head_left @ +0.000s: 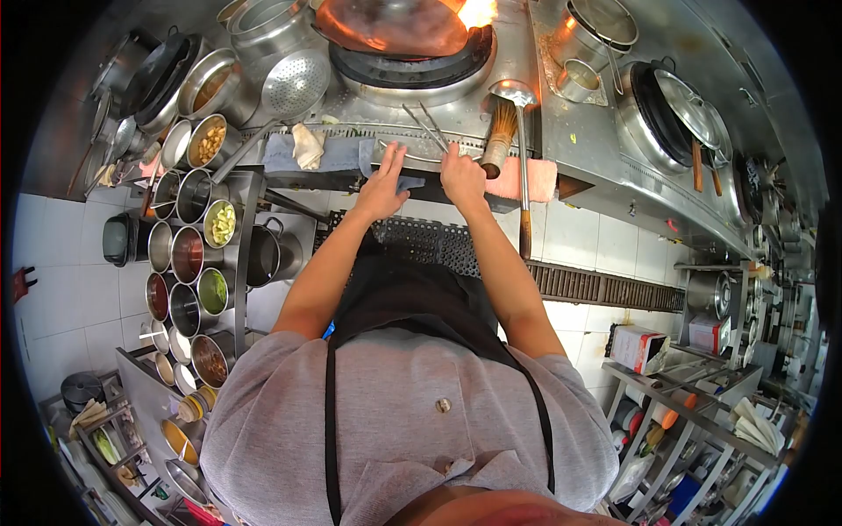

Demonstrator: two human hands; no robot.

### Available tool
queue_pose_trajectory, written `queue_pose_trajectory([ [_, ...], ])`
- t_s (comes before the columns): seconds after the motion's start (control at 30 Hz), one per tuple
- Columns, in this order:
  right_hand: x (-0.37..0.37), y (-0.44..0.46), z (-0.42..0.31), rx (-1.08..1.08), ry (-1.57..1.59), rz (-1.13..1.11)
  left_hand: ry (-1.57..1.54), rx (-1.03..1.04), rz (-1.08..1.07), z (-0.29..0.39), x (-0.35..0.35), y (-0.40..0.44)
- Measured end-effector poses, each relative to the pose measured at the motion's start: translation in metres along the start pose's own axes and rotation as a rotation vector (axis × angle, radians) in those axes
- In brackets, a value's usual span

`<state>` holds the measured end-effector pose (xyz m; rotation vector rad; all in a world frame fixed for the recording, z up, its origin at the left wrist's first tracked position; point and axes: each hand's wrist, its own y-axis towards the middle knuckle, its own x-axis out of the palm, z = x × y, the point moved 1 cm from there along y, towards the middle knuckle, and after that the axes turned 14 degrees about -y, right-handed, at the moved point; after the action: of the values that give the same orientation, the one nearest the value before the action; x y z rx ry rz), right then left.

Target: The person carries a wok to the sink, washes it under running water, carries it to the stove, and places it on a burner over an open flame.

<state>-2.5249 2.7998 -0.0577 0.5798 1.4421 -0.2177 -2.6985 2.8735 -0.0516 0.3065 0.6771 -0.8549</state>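
Note:
My right hand (463,178) is closed round the lower end of metal tongs (427,125), whose two arms point up and left toward the wok. My left hand (383,186) holds nothing, its fingers apart at the stove's front edge beside a folded blue-grey cloth (342,152). Ahead, a wok (390,28) sits over a burner ring (412,74), with a bright flame at its upper right. Just right of my right hand lie a bamboo brush (500,136) and a long-handled ladle (524,140), near a pink cloth (535,180).
A perforated skimmer (296,84) rests left of the wok. Metal containers of ingredients (221,223) stand on the left. A second wok (658,114) and a metal pot (601,31) are at the right. A floor grate (605,287) lies below the counter.

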Motion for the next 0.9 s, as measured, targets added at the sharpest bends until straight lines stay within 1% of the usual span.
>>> queue_pose_trajectory([
  [0.9,-0.0016,-0.0004,-0.0010,0.015,0.004,-0.028,-0.005,-0.008,0.008,0.0004,0.0007,0.0003],
])
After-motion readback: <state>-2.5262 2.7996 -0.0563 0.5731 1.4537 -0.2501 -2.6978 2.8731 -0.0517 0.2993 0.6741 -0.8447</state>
